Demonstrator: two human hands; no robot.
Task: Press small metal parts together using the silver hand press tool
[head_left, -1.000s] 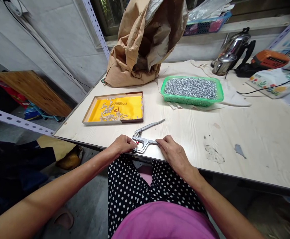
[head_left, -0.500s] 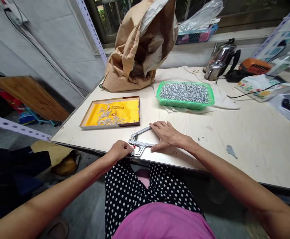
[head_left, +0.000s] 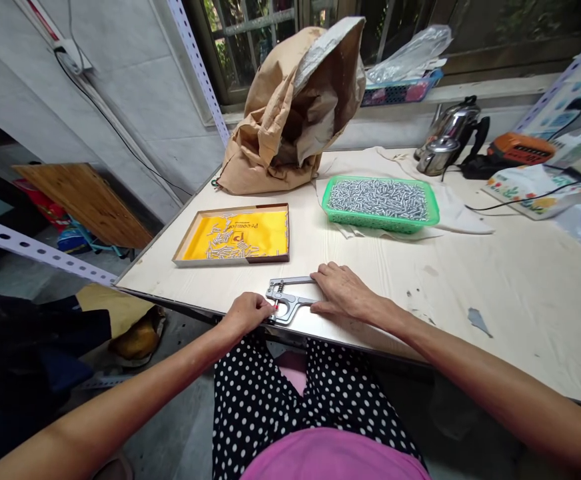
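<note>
Grey metal pliers (head_left: 293,302) with a spring and a red part at the jaw lie near the table's front edge. My right hand (head_left: 345,291) is wrapped round both handles, fingers on the upper one and thumb at the lower one. At the jaw end, my left hand (head_left: 248,311) pinches with thumb and forefinger; what is between them is too small to make out. Behind my left hand sits a shallow box (head_left: 181,257) lined in yellow, with small metal pins (head_left: 230,251) scattered in it. A green basket (head_left: 385,225) heaped with similar metal pieces (head_left: 378,198) stands further right.
A large open brown paper bag (head_left: 270,140) stands at the back. To the right are a metal kettle (head_left: 458,123), an orange and black tool (head_left: 520,148) and a flowered packet (head_left: 535,190). A grey scrap (head_left: 479,321) lies on the table (head_left: 395,287).
My right hand has squeezed the pliers: the upper handle has come down closer to the lower one. My left hand stays pinched at the jaw. The view has shifted slightly.
</note>
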